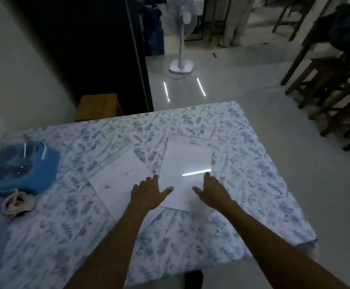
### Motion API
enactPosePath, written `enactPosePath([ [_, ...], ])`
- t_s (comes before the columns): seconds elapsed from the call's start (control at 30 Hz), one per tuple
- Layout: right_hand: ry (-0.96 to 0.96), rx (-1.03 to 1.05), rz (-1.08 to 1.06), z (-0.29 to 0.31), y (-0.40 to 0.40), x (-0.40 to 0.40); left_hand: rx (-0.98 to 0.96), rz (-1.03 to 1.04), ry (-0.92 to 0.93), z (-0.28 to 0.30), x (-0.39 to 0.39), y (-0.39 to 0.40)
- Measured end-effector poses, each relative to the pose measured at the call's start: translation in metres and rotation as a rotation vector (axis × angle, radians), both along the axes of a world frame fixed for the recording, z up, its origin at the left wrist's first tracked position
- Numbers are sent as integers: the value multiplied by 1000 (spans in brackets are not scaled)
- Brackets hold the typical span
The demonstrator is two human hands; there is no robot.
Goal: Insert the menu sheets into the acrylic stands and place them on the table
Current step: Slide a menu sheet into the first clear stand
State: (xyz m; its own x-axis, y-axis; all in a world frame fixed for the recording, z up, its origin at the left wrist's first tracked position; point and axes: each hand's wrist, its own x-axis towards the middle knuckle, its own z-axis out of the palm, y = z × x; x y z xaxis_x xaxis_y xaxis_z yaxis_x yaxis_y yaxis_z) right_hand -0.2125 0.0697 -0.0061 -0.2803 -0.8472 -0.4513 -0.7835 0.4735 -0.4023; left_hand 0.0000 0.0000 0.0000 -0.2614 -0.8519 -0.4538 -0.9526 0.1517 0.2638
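Blue bag (22, 163) blurred (left edge)

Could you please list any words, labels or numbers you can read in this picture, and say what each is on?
None can be read.
Left sheet: faint pink and grey marks, too blurred to read.
Right sheet: shows only a glare streak, no text visible.
Blue bag: no legible label.
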Motion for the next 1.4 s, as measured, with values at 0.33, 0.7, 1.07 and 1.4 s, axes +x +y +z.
enactPosePath([
  [0.33, -199, -34, -448, -45, 10, -7, 105, 415, 246, -30, -26, -7],
  [0.7, -391, -356, -642, 35, 43, -15, -54, 533, 592, 24, -17, 23],
  [1.07, -441, -613, -687, 126, 95, 17, -158, 516, 948, 88, 6, 99],
  [1.4, -466, -718, -540, 136, 72, -7, -418, 544, 927, 94, -1, 77],
])
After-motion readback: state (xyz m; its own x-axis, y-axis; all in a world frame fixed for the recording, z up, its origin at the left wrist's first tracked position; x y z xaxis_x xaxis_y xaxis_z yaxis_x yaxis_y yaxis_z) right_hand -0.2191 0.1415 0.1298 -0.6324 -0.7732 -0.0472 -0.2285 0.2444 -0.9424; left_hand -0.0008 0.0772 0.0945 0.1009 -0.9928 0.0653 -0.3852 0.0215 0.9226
